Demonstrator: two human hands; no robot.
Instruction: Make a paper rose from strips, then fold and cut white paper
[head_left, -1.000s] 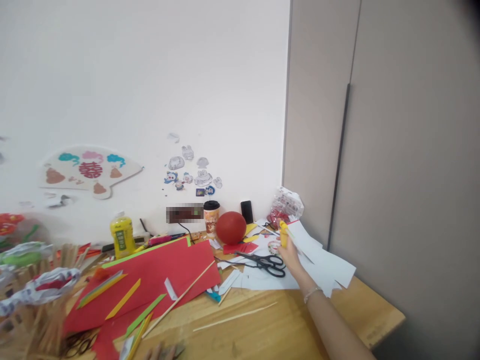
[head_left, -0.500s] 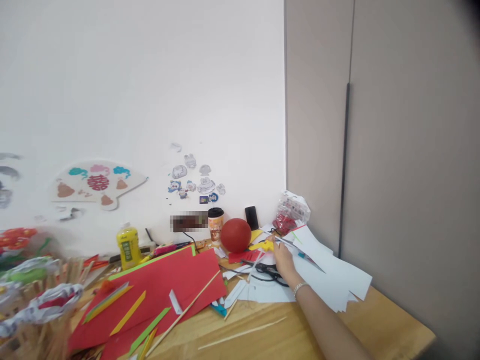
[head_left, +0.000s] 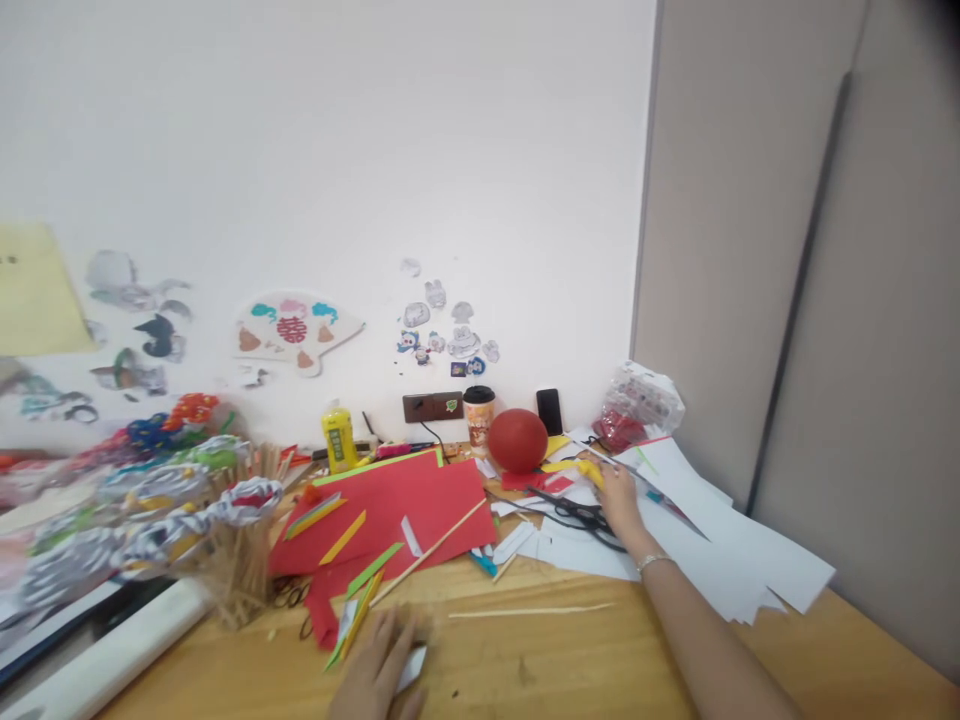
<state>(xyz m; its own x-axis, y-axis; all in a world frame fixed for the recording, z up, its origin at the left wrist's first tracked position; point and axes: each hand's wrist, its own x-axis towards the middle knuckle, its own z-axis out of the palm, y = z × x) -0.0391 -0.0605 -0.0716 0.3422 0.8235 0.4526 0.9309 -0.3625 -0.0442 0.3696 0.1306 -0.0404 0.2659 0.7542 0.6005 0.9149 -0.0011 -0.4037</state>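
Observation:
My right hand (head_left: 621,502) reaches over the scattered paper, its fingers closed around a small yellow object (head_left: 590,471) whose exact kind is hard to make out. Just below it lie black-handled scissors (head_left: 577,512) on white sheets (head_left: 739,520). A red balloon (head_left: 517,440) sits to the left of that hand. At the bottom, slightly blurred, my left hand (head_left: 379,662) rests low over the wooden table with its fingers stretched out. A small folded white paper piece (head_left: 411,668) shows beside those fingers. Yellow and green paper strips (head_left: 362,612) lie just beyond its fingertips.
Red paper sheets (head_left: 420,510) cover the table's middle, with a thin wooden stick (head_left: 431,553) across them. Behind stand a yellow bottle (head_left: 339,440), a paper cup (head_left: 478,420) and a phone (head_left: 549,410). Bundles of sticks (head_left: 244,560) crowd the left. A grey cabinet (head_left: 712,250) borders the right.
The view has swung left and down, showing more of the left side. My left hand has come into view at the bottom. My right hand stays at the yellow object.

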